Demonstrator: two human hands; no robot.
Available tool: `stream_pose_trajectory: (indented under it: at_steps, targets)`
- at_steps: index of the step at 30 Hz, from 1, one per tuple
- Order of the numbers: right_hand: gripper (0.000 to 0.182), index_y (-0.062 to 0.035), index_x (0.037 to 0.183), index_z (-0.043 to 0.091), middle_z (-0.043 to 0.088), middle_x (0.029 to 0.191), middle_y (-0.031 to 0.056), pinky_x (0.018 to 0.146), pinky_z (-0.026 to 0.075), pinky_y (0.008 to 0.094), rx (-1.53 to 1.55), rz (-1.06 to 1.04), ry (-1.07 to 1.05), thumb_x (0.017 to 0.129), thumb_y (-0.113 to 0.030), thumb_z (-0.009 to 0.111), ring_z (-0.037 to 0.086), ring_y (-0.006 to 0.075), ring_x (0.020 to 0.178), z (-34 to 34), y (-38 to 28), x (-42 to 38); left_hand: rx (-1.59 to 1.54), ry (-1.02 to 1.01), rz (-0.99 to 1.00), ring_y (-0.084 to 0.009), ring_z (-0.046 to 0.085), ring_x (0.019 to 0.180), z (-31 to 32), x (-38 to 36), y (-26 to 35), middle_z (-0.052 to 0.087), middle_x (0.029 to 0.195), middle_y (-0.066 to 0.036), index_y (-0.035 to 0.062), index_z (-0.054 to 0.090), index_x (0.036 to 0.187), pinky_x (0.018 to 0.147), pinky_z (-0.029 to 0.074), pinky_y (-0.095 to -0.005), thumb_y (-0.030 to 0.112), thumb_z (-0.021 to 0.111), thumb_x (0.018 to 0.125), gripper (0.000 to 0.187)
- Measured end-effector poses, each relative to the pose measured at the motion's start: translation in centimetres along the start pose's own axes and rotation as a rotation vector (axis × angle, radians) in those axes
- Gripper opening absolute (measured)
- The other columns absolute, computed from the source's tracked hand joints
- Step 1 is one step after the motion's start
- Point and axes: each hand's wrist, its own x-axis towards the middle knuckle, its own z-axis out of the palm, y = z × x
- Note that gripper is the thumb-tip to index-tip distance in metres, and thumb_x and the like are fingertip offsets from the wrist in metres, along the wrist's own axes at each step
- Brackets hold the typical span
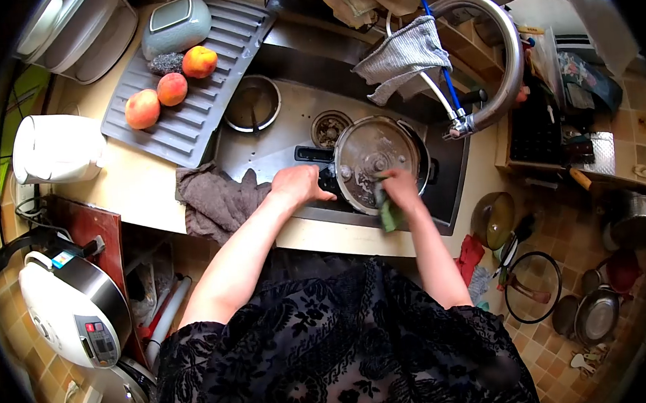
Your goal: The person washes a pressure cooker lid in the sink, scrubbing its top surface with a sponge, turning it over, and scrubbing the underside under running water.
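In the sink [297, 106] stands a pressure cooker [417, 139] with its round metal lid [367, 142] on top, wet and streaked with suds. My left hand [298, 184] is closed at the left side of the pot, around a black handle that it partly hides. Another black handle [312, 155] sticks out just above that hand. Over the lid's lower right part, my right hand [401, 188] grips a green scrubbing cloth [391, 215], which hangs down past the rim. A small pan [275, 104] with a dark handle lies in the sink's upper left.
A ribbed grey drainboard [198, 128] holds peaches [142, 109], a dark avocado-like fruit [166, 63] and a grey-blue dish [176, 28]. A brown towel [222, 201] drapes over the counter edge. The curved faucet [511, 53], with a grey cloth [406, 57] hanging beside it, arches at upper right.
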Motion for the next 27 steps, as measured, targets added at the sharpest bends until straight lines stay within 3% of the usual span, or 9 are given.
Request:
stream_pose_trajectory:
  at_steps: [2, 5, 8, 13, 16, 19, 22, 27]
  targets:
    - [0.034, -0.001, 0.11, 0.076, 0.075, 0.102, 0.025, 0.087, 0.056, 0.0446, -0.025, -0.148, 0.093, 0.079, -0.007, 0.062, 0.073, 0.0395, 0.097, 2.9, -2.4, -2.2, 0.001, -0.002, 0.003, -0.0366, 0.073, 0.093, -0.3, 0.1, 0.2, 0.075, 0.094, -0.019, 0.0031, 0.072, 0.1, 0.082, 0.057, -0.0481, 0.069, 0.08, 0.071, 0.073]
    - [0.024, 0.0011, 0.104, 0.074, 0.07, 0.099, 0.0267, 0.083, 0.055, 0.0509, -0.229, -0.478, 0.407, 0.082, -0.002, 0.064, 0.068, 0.0441, 0.094, 5.9, -6.4, -3.3, -0.012, 0.005, 0.0, -0.0364, 0.073, 0.094, -0.2, -0.1, 0.0, 0.075, 0.094, -0.019, 0.0024, 0.072, 0.1, 0.083, 0.057, -0.0477, 0.068, 0.08, 0.071, 0.072]
    - [0.022, 0.0007, 0.102, 0.073, 0.07, 0.1, 0.0275, 0.082, 0.056, 0.0516, -0.457, -0.443, 0.43, 0.082, -0.006, 0.065, 0.069, 0.0444, 0.09, 5.2, -7.3, -1.1, -0.016, 0.002, 0.002, -0.0363, 0.073, 0.095, -0.3, -0.1, 0.1, 0.075, 0.095, -0.019, 0.0023, 0.072, 0.1, 0.084, 0.057, -0.0471, 0.067, 0.08, 0.072, 0.071]
    - [0.022, 0.0029, 0.096, 0.07, 0.07, 0.093, 0.029, 0.077, 0.057, 0.0509, -0.486, -0.251, 0.459, 0.09, -0.017, 0.065, 0.071, 0.0448, 0.088, 4.2, -8.2, 1.9, 0.012, 0.006, 0.016, -0.0365, 0.073, 0.094, -0.3, 0.0, 0.3, 0.075, 0.096, -0.02, 0.0031, 0.072, 0.1, 0.084, 0.057, -0.0469, 0.069, 0.08, 0.071, 0.072]
    - [0.02, 0.0011, 0.099, 0.071, 0.07, 0.095, 0.0275, 0.077, 0.057, 0.052, -0.572, -0.304, 0.289, 0.091, -0.016, 0.065, 0.071, 0.0439, 0.088, 4.8, -5.8, 2.3, 0.02, -0.014, -0.016, -0.0367, 0.073, 0.093, -0.5, -0.2, 0.2, 0.075, 0.095, -0.019, 0.0034, 0.072, 0.099, 0.083, 0.057, -0.047, 0.071, 0.079, 0.071, 0.073]
    - [0.015, -0.0008, 0.098, 0.07, 0.069, 0.093, 0.0251, 0.074, 0.057, 0.05, -0.546, -0.521, 0.257, 0.086, -0.006, 0.063, 0.07, 0.0432, 0.085, 2.7, -4.6, -2.0, 0.017, -0.034, -0.021, -0.0369, 0.073, 0.093, -0.3, 0.1, 0.3, 0.075, 0.094, -0.019, 0.0038, 0.072, 0.099, 0.082, 0.057, -0.047, 0.072, 0.079, 0.07, 0.074]
    - [0.016, -0.0026, 0.1, 0.071, 0.069, 0.092, 0.0235, 0.074, 0.056, 0.0524, -0.535, -0.611, 0.201, 0.087, -0.005, 0.061, 0.069, 0.0436, 0.084, 0.7, -3.5, -3.9, 0.012, -0.028, -0.019, -0.0369, 0.073, 0.093, -0.5, 0.1, 0.4, 0.075, 0.094, -0.018, 0.0041, 0.072, 0.098, 0.082, 0.057, -0.0471, 0.072, 0.079, 0.071, 0.074]
    - [0.022, -0.008, 0.106, 0.076, 0.074, 0.092, 0.023, 0.083, 0.056, 0.0506, -0.559, -0.305, 0.241, 0.087, -0.011, 0.064, 0.071, 0.0398, 0.093, -2.0, -1.7, -1.3, -0.004, -0.012, 0.004, -0.0365, 0.073, 0.094, -0.1, 0.3, -0.1, 0.075, 0.096, -0.018, 0.0044, 0.073, 0.1, 0.082, 0.057, -0.047, 0.071, 0.079, 0.072, 0.072]
